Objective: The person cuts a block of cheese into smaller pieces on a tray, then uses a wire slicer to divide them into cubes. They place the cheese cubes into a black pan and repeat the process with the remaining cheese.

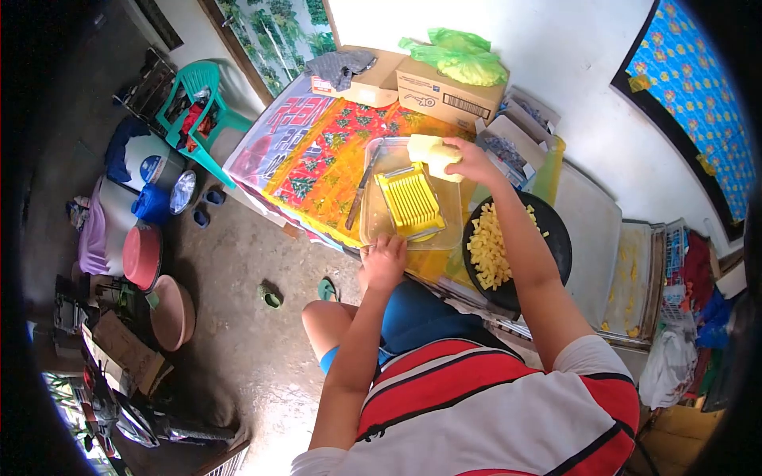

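My right hand (473,166) grips a pale yellow chunk (431,152) of what looks like peeled fruit or vegetable, above the far right side of a clear plastic tub (454,213). My left hand (384,260) has its fingers bent over the tub's near rim. Inside the tub lies a yellow slicer (410,200) with a row of parallel slots. A knife (362,190) with a dark handle rests along the tub's left side. Right of the tub, partly behind my right forearm, a black pan (556,252) holds many yellow cubes (488,250).
Cardboard boxes (444,91) and a green plastic bag (460,57) stand at the back of the flowered-cloth table (317,163). Metal trays (583,214) lie to the right. A green chair (198,83), basins (173,313) and slippers (271,295) are on the left floor.
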Action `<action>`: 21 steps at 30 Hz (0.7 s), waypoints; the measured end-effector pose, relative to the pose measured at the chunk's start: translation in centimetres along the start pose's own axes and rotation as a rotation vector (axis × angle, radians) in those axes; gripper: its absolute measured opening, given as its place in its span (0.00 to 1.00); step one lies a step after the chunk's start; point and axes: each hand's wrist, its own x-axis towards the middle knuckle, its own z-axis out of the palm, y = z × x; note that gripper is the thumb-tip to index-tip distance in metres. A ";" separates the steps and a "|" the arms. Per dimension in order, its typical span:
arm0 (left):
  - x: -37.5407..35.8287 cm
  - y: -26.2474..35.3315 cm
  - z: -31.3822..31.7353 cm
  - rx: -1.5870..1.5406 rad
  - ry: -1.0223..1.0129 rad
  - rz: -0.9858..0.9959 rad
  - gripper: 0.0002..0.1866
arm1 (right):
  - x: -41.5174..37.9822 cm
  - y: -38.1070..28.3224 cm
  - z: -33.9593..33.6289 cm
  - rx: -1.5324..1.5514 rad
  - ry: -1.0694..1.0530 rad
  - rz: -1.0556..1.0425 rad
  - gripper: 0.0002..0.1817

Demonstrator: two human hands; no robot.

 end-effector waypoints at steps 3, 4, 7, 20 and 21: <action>0.0 -0.2 0.4 -0.005 0.004 -0.014 0.09 | 2.7 -0.4 0.4 0.044 0.027 -0.118 0.40; 0.0 -0.1 0.4 -0.006 0.009 -0.010 0.09 | 3.4 -1.5 0.9 0.035 0.042 -0.180 0.40; -0.1 -0.1 0.3 -0.010 0.015 -0.006 0.09 | 7.0 -3.6 2.1 -0.031 -0.162 -0.176 0.39; 0.3 -0.2 0.2 -0.032 0.084 0.014 0.07 | 17.0 -8.5 8.9 -0.864 -0.599 -0.114 0.20; 0.2 -0.1 0.2 -0.031 0.088 0.015 0.07 | 17.1 -9.0 9.2 -0.933 -0.609 -0.117 0.19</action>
